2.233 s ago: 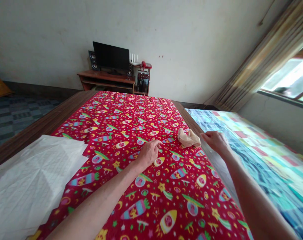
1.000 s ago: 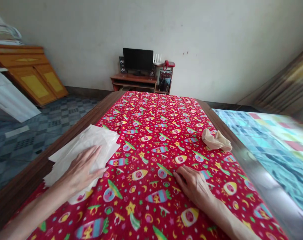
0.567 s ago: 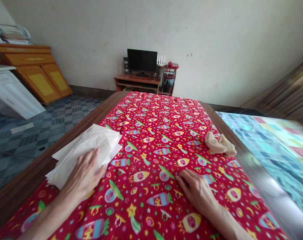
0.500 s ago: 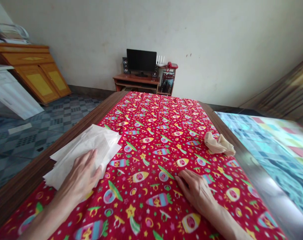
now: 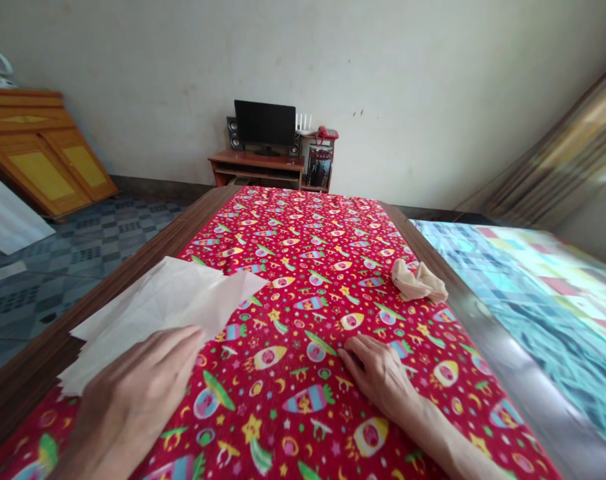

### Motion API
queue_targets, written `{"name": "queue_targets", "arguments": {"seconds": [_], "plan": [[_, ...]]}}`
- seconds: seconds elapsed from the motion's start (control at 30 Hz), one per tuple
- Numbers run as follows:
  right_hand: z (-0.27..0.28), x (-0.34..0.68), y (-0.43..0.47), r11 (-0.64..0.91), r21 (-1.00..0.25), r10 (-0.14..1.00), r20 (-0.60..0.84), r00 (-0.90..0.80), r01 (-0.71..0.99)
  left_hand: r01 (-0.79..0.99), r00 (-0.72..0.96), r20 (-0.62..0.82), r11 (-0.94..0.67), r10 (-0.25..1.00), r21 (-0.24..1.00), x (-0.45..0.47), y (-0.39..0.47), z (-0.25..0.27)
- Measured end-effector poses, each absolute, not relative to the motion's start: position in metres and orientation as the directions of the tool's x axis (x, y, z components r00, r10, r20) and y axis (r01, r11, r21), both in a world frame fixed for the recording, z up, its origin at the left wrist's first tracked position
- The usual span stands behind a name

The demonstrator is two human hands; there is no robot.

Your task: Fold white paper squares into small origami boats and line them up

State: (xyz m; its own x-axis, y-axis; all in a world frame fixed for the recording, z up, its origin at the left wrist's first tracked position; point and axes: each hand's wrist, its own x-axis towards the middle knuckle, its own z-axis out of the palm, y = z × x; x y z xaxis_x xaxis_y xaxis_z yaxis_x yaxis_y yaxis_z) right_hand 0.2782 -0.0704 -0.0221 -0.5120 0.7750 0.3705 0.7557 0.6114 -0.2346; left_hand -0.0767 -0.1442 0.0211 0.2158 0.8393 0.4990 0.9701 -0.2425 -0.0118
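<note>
We see the left hand (image 5: pixel 137 380) at the lower left of the frame, blurred, its fingers close together and angled toward the middle, over the near right edge of a stack of white sheets (image 5: pixel 153 293). The thumb is hidden from us, so we cannot tell whether this hand is pinching a sheet. The stack lies left of centre, its sheets unevenly fanned, one pale corner jutting right over the red patterned cloth (image 5: pixel 293 320). Right of lower centre, we find the right hand (image 5: pixel 380 367) resting on that cloth, its grip slack, fingers loosely curled around no object we can see. Farther up and to the right, well apart from both hands, a crumpled beige cloth (image 5: pixel 417 283) sits near the red cloth's right edge. The red cloth covers the middle of a table (image 5: pixel 113 287), leaving dark wood along the left. Behind it, at upper centre, we make out a desk (image 5: pixel 255 160) bearing a black monitor (image 5: pixel 265 123); an orange-brown cabinet (image 5: pixel 47 157) stands at the upper left.
</note>
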Motion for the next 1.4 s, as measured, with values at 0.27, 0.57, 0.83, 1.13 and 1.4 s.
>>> {"name": "queue_targets", "arguments": {"seconds": [0.27, 0.57, 0.83, 1.13, 1.4], "plan": [[-0.012, 0.265, -0.092, 0.749, -0.131, 0.602, 0.543, -0.585, 0.649, 0.821, 0.569, 0.391, -0.531, 0.724, -0.211, 0.022, -0.120, 0.042], [-0.006, 0.255, -0.091, 0.779, -0.073, 0.589, 0.423, -0.689, 0.622, 0.730, 0.636, 0.336, -0.683, 0.695, 0.033, 0.062, -0.118, 0.027], [-0.014, 0.276, -0.081, 0.797, -0.218, 0.580, 0.539, -0.611, 0.563, 0.711, 0.634, 0.395, -0.702, 0.665, 0.041, 0.018, -0.108, 0.009], [-0.017, 0.285, -0.071, 0.811, -0.324, 0.579, 0.560, -0.592, 0.487, 0.587, 0.653, 0.458, -0.785, 0.603, 0.197, 0.003, -0.090, -0.003], [-0.018, 0.286, -0.070, 0.773, -0.439, 0.634, 0.519, -0.574, 0.458, 0.540, 0.560, 0.519, -0.759, 0.646, 0.363, -0.001, -0.086, -0.013]]}}
